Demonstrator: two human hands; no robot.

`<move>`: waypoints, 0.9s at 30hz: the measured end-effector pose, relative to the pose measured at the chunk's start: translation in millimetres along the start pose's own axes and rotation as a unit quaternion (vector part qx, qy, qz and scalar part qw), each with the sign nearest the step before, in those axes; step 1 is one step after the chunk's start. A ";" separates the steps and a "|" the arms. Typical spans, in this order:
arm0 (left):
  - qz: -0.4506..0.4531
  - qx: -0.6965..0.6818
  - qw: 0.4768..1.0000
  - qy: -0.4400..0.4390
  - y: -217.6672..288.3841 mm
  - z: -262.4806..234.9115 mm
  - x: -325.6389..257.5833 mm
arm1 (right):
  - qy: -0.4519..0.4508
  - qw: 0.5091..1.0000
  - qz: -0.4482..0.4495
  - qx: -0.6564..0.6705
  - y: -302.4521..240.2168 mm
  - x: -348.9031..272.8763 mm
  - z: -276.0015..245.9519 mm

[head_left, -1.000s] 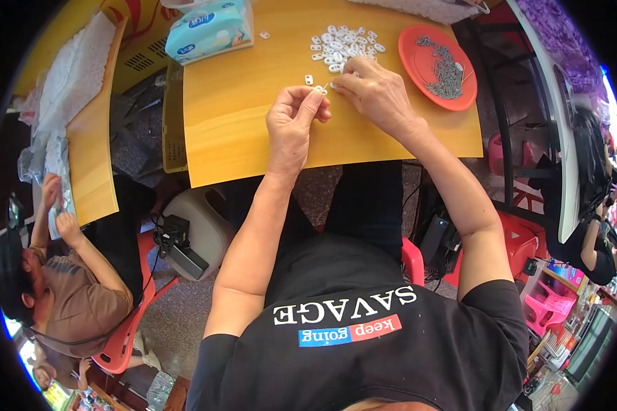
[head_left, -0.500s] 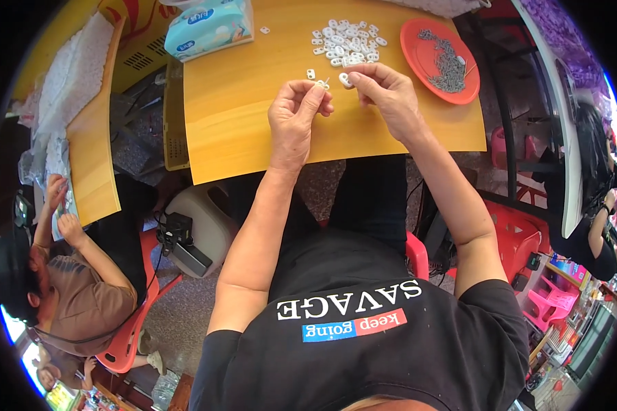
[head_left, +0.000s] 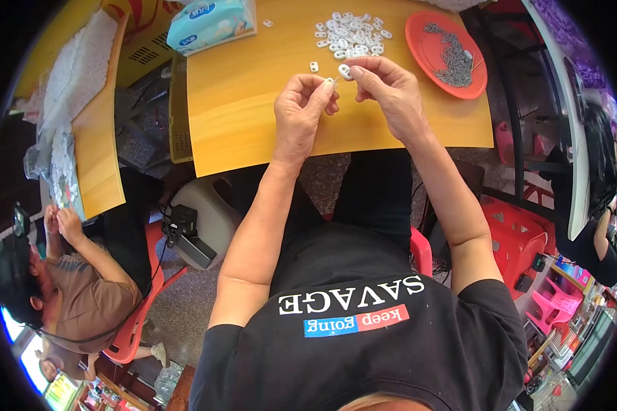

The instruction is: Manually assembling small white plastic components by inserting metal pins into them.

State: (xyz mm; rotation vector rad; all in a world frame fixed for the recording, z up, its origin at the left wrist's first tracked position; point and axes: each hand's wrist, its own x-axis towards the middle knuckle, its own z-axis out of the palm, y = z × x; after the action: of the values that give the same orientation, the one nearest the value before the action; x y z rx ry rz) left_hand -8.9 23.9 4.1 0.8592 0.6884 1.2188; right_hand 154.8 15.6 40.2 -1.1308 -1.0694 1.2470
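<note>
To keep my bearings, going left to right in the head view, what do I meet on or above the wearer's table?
Light-blue tissue pack, stray white piece, left hand, white oval piece, right hand, red plate.

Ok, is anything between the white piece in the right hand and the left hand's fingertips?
Only a thin light rod, pointing from the left hand toward the white oval piece in the right hand; whether it touches is too small to tell. Nothing else visible intervenes: the pile of white pieces lies farther out.
</note>
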 end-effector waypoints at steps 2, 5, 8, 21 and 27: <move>-0.002 0.002 1.000 0.001 0.4 -0.3 -0.5 | 0.007 0.999 -0.015 -0.030 0.0 -1.4 2.2; 0.000 0.013 1.000 0.000 1.2 0.5 -0.3 | 0.015 0.995 -0.041 -0.087 -1.1 -2.3 4.9; 0.005 0.022 1.000 -0.001 0.4 0.5 -0.7 | 0.017 0.990 -0.063 -0.124 1.4 -2.9 5.3; 0.016 0.035 0.999 -0.001 -0.7 0.7 -0.3 | 0.034 0.973 -0.141 -0.178 7.0 -1.1 7.3; 0.016 0.035 0.999 0.006 -1.8 1.0 -0.4 | 0.020 0.966 -0.141 -0.215 9.6 -4.1 8.4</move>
State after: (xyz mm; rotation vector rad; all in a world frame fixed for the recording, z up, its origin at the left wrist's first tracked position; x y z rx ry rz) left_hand -7.3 23.1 3.0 0.9242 0.7321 1.2362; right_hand 144.9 11.8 31.9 -1.2643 -1.4595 0.7833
